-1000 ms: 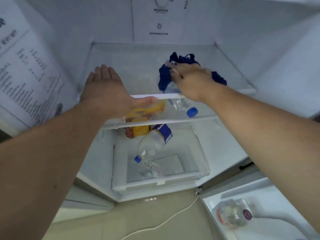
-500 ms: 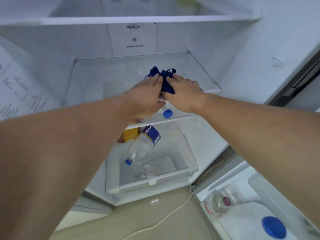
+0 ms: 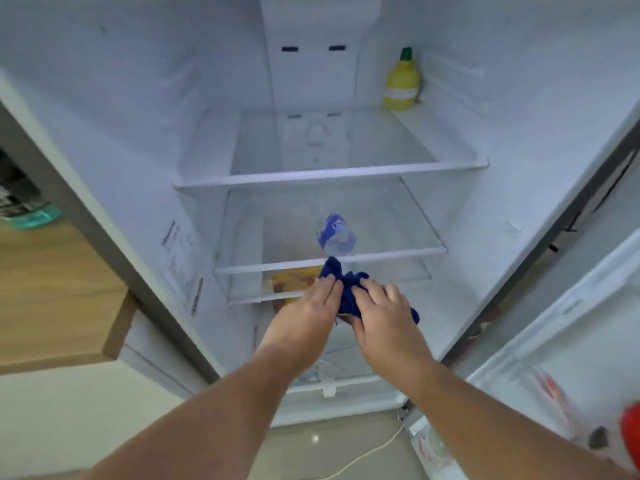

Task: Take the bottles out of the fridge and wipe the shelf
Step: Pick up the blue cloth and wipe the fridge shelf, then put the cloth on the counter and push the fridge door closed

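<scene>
Both my hands hold a crumpled dark blue cloth in front of the open fridge, below the front edge of the middle glass shelf. My left hand grips its left side and my right hand its right side. A clear plastic bottle with a blue label lies on that middle shelf, just beyond the cloth. A yellow-orange bottle lies on the shelf beneath, partly hidden by my left hand. The drawer below is mostly covered by my arms.
A yellow lemon-shaped bottle with a green cap stands at the back right of the top shelf. The open fridge door with bottles in its bins is on the right. A wooden counter is at left. A white cable lies on the floor.
The view has swung up and back, showing the upper shelves. Both hands have pulled the blue cloth off the middle shelf toward me, and the clear bottle stays on the shelf.
</scene>
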